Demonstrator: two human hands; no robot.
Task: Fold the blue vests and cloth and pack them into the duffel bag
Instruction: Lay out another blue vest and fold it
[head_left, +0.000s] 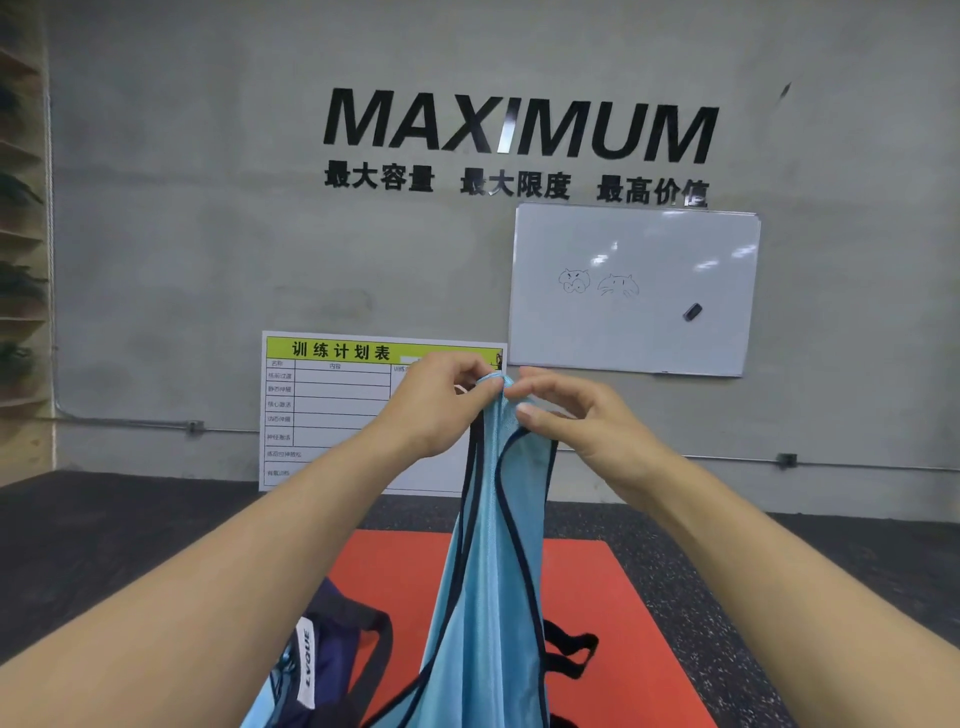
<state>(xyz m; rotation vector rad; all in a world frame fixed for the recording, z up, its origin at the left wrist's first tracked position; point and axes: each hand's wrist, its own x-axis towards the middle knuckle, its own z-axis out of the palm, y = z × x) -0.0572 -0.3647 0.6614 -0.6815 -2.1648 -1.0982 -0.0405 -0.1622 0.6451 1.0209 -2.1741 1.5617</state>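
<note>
Gym floor | 2 hands together at 12 o'clock, left hand (447, 395) and right hand (566, 415) pinching a blue vest (488, 597) by its straps | vest hangs lengthwise toward 6 o'clock over red mat (613, 597) | duffel bag (332, 639) at 7 o'clock, nearer left.

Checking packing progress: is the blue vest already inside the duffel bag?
No, the blue vest hangs in the air, pinched at its top by both hands above the duffel bag.

The blue vest (488, 597) runs off the bottom edge and hides most of the duffel bag (332, 649).
</note>
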